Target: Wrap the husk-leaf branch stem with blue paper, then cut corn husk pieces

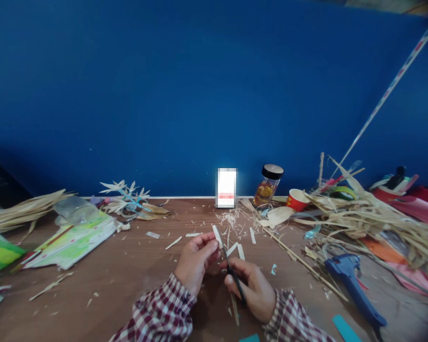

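Note:
My left hand (198, 261) pinches a narrow pale strip (217, 233), which looks like dried husk, between thumb and fingertips. Dark scissors (239, 285) are gripped in my right hand (254, 287). Their blades point up and away from me, with the tips at the lower end of the strip; I cannot tell whether they touch it. Just beyond the scissors, a folded pale strip (240, 251) lies on the brown table (128, 294). Fine pale shreds (228, 218) are heaped beyond both hands.
A blue glue gun (356, 287) lies at right, beside a pile of dried husks (356, 213). A jar with a black lid (268, 185), a red paper cup (297, 200) and a bright screen (227, 187) stand along the back. White husk flowers (130, 197) lie back left.

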`<state>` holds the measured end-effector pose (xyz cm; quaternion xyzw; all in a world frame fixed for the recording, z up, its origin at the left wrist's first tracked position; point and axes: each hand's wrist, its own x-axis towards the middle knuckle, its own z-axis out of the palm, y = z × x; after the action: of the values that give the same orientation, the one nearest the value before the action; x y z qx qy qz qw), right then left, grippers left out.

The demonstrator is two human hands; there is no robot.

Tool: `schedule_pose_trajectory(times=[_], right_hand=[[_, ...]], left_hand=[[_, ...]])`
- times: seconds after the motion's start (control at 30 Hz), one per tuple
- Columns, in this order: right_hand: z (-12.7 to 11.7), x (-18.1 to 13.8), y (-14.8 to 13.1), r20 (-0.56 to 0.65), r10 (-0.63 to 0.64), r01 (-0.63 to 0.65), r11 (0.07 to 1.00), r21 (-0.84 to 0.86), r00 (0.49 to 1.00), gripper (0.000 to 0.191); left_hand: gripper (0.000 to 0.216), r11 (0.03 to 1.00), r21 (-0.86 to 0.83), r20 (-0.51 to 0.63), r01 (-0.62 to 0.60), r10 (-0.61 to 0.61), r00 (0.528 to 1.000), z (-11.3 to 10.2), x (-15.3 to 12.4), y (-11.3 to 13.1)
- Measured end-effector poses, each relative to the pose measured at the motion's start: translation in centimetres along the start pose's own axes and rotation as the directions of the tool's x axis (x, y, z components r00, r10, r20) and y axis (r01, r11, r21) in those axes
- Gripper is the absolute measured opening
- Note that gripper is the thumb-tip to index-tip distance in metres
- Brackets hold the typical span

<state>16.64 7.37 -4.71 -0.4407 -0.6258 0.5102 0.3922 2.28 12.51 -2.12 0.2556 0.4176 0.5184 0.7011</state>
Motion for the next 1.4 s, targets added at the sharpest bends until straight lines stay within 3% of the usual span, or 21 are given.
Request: schedule_pose_trajectory(times=[0.67,1.4], right_hand=[[0.12,-0.02,-0.01,-0.002,0.009,-0.009,1.0,-0.015,1.0,0.035],[0.09,0.12,0.52,-0.009,0.021,-0.021,0.999,-0.034,1.0,0.033]], left_hand=[[0.01,0.999,0.039,-0.009,0.032,-0.031,0.999,-0.32,0.15,0.09],[0.019,0.999,0.027,0.015,0.038,-0.039,0.999,-0.4,0.04,0.06]])
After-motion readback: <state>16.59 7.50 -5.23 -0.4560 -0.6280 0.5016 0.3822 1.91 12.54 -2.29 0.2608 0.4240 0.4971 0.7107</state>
